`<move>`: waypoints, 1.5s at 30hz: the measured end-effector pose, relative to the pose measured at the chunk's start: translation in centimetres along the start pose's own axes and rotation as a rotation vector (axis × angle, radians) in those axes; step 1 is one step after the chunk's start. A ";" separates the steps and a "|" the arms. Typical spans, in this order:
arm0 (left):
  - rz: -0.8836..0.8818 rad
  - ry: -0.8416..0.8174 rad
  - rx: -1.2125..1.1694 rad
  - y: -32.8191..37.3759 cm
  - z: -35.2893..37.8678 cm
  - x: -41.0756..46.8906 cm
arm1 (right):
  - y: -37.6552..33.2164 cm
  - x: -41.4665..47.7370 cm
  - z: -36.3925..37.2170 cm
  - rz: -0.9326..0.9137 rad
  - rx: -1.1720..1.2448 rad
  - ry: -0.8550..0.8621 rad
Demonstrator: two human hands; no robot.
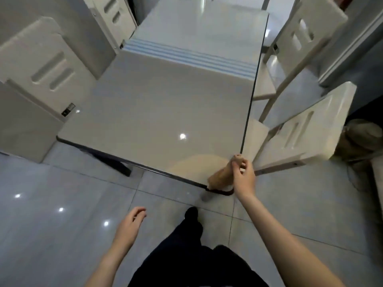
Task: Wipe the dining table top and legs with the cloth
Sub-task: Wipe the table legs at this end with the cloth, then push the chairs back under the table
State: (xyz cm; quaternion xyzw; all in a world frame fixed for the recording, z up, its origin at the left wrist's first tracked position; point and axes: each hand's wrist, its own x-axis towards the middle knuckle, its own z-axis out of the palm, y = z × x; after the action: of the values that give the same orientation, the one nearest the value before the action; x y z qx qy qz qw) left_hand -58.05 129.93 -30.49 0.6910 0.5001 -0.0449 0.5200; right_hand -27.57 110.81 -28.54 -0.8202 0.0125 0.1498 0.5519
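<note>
The right hand (pixel 243 175) is gripping a tan cloth (pixel 219 178), bunched at the near right corner of the glossy surface (pixel 155 112). The left hand (pixel 128 226) is hanging relaxed, holding nothing, above the tiled floor (pixel 62 235).

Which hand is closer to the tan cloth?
Right. The right hand grips the tan cloth at the table's near corner. The left hand hangs open over the floor, short of the table and apart from the cloth.
</note>
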 end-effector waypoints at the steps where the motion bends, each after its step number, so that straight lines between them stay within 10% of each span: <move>1: 0.005 -0.009 -0.013 0.7 -0.4 0.9 | -0.1 0.8 0.9 0.032 -0.022 0.013; 13: -0.014 -0.120 0.002 3.3 0.5 4.8 | 0.2 2.1 1.4 0.143 -0.017 -0.042; 34: 0.256 -0.621 0.257 14.4 25.7 -5.3 | 22.4 -25.1 -26.5 0.657 0.320 0.491; 45: 0.095 -0.556 0.260 18.2 36.4 -3.7 | 24.7 -12.8 -37.2 0.641 0.314 0.455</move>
State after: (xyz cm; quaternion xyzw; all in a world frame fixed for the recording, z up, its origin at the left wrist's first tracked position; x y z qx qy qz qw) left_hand -29.77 100.51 -32.68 0.7356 0.2958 -0.2712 0.5457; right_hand -35.78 65.45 -34.62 -0.6929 0.4111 0.1250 0.5790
